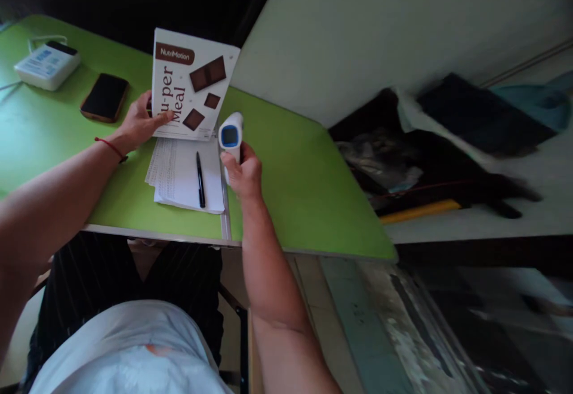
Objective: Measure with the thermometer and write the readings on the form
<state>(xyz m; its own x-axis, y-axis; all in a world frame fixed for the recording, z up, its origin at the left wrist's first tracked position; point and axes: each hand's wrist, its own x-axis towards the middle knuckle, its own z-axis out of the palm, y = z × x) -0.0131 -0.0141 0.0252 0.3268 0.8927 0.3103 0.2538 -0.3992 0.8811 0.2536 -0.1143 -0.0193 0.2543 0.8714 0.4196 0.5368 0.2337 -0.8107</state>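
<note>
Far left of the green table (290, 203): white device (47, 64) with a cord, then a dark phone (104, 97) lying flat.

Left hand (139, 124), red band at the wrist, lay spread on the lower left corner of the box (190, 83), propping it up; fingers flat against the face, not wrapped round it. Box stood at the table's middle, tilted back. Judged light, stiff card, smooth print likely slippery; best held by its edges.

Below the box: stack of papers (179, 173) with a black pen (200, 179) on top.

Right hand (244, 173) was closed round the grip of a white thermometer (231, 134), blue screen facing the camera, just right of the box. Judged light, hard plastic, screen fragile; handle is the place to hold.

Table smooth, metal-edged. Right: pale wall, dim room, dark clutter and a yellow-handled tool (421, 210), blurred.
</note>
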